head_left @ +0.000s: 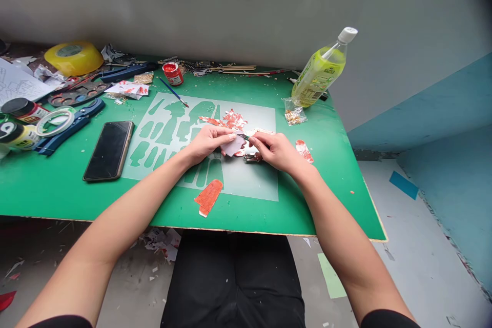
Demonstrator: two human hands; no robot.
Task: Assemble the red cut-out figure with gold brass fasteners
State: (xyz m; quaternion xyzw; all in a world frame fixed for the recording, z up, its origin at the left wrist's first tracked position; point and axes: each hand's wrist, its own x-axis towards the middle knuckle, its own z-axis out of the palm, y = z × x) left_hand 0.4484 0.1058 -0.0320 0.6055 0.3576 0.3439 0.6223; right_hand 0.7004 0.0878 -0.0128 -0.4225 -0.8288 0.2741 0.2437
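Note:
My left hand [207, 142] pinches a small pale paper piece [232, 145] above a cut-out stencil sheet [230, 184] on the green table [330, 184]. My right hand [275, 150] is closed round a thin dark-tipped tool whose point touches the piece's upper edge. Red-painted paper pieces lie round the hands: a cluster [230, 120] just behind, one [208, 197] near the front, one [304, 150] to the right.
A black phone [109, 149] lies left of the stencil. Further left are tape rolls [56, 122], paint jars [23, 109] and a palette [77, 95]. An open red paint pot [173, 73], a brush [173, 92] and a tilted yellow-green bottle [322, 70] stand at the back.

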